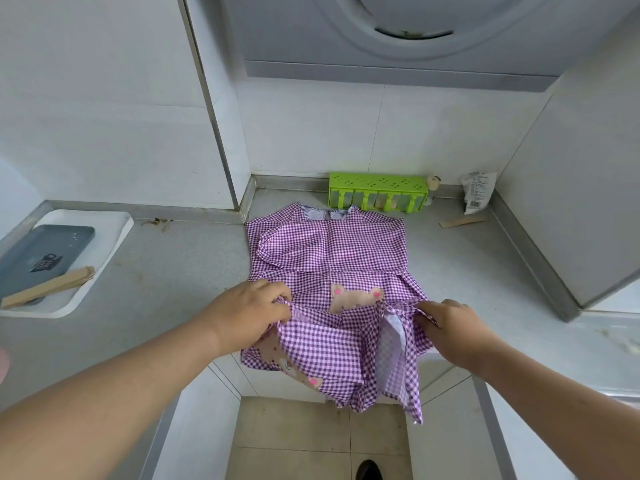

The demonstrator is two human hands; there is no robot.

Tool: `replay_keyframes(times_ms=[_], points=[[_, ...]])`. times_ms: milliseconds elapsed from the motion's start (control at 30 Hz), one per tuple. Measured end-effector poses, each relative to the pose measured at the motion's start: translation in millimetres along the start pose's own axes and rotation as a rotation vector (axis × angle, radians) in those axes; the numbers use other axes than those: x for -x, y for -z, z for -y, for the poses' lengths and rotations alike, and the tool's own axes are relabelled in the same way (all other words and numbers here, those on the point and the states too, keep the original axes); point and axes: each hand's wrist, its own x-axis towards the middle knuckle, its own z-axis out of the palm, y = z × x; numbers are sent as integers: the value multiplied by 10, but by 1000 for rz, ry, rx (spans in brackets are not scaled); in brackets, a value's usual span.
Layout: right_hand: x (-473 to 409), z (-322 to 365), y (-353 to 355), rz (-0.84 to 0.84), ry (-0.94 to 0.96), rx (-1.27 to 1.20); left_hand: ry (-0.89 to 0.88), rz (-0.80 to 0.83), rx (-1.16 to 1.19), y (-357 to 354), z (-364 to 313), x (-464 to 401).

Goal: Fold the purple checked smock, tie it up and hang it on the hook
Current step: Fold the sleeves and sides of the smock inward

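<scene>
The purple checked smock (332, 251) lies on the grey counter (180, 268), collar toward the back wall, sleeves folded in over its body. A bear patch shows at its middle. My left hand (249, 310) pinches the smock's lower part at its left side. On the right side my right hand (453, 327) grips the same lower part. Between my hands the cloth is lifted and bunched, and the hem hangs over the counter's front edge. No hook is in view.
A green plastic rack (377, 194) stands behind the collar against the back wall. A white tray (104, 233) at the left holds a grey board (41, 254) and a wooden piece (48, 287). A crumpled packet (478, 195) sits in the back right corner. A range hood (398, 36) hangs overhead.
</scene>
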Motion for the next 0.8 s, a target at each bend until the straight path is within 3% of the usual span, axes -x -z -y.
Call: replay_keyframes(times_ms=[200,333,400,433,533,600,800], points=[[27,6,20,16,38,-16,-234,130,-236,-49,-9,-33],[45,8,25,238,0,80,-178,266,-121,-70,-79,-61],[42,58,52,343,-28,58,130,289,235,10,-138,-98],[30,89,93,326,-87,-66,329,242,477,39,-148,-132],[-75,125,278,-101,-347,-624,893,-144,1154,76,-80,-222],[-152,94,388,-260,-396,-687,1046,-236,1280,85,-19,-211],[-158,70,356,-143,-401,-661,541,34,699,102,107,-55]])
